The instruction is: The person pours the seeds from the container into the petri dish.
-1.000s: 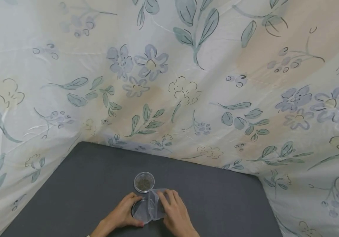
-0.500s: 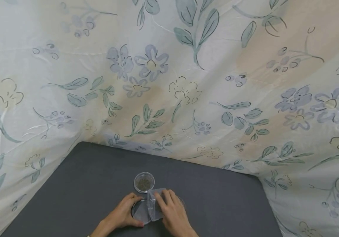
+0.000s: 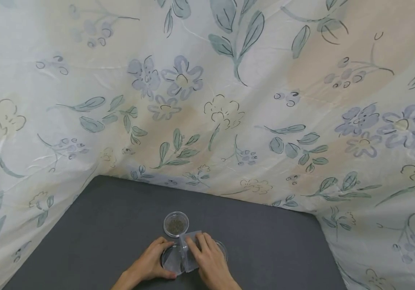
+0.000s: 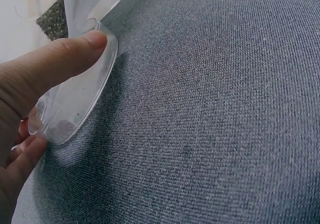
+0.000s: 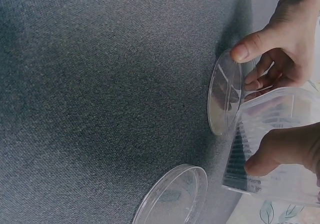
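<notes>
My left hand (image 3: pixel 154 259) grips a clear round petri dish (image 3: pixel 172 259) by its rim, thumb at the near side and fingers at the far side. In the left wrist view the thumb lies over the edge of this dish (image 4: pixel 82 91). A translucent, straight-sided plastic container (image 3: pixel 190 253) is in my right hand (image 3: pixel 210 257), tilted, its lower edge over the dish's right part. In the right wrist view, ribbing shows through the wall of the container (image 5: pixel 270 119), and the right thumb presses on it. What the container holds cannot be told.
Beyond the hands stands another petri dish (image 3: pixel 176 216) with dark, greenish-brown bits in it. A further clear round dish or lid (image 5: pixel 172 196) lies to the right, partly behind the right hand. The dark cloth-covered table (image 3: pixel 265 241) meets a floral curtain (image 3: pixel 222 121).
My right hand and the container have shifted slightly left over the dish, and the container's tilt has changed. The clear round piece at the right has come into sight. The left hand holds still.
</notes>
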`<state>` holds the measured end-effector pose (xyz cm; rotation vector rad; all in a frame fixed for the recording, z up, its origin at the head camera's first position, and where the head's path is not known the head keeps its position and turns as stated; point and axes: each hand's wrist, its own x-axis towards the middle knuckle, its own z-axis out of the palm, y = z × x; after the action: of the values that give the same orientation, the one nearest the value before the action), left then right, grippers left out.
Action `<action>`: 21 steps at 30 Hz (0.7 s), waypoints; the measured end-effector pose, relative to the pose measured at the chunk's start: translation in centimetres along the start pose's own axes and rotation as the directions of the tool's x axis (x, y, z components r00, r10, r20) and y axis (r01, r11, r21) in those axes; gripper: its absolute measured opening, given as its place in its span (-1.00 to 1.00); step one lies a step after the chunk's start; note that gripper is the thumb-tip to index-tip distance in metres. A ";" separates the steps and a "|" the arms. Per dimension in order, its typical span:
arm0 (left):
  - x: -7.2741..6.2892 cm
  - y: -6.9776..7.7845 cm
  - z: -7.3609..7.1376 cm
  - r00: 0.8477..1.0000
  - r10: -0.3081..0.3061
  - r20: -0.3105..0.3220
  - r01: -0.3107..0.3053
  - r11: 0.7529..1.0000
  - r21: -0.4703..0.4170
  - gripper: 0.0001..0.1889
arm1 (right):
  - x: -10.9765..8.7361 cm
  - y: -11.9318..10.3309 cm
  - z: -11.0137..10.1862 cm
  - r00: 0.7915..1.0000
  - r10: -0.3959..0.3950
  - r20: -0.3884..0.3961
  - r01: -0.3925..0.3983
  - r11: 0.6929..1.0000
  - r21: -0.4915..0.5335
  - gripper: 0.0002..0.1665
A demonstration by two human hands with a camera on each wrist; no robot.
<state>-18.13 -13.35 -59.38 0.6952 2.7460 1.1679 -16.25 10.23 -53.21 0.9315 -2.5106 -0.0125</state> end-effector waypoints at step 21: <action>-0.1 -0.1 0.0 1.000 0.019 -0.001 -0.019 1.000 -0.016 -0.01 | 0.2 -0.7 0.4 0.997 -0.068 -0.020 0.067 0.997 -0.047 -0.06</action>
<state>-18.11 -13.44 -59.41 0.7204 2.7334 1.1935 -16.09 9.51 -53.57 0.9924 -2.4476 -0.0807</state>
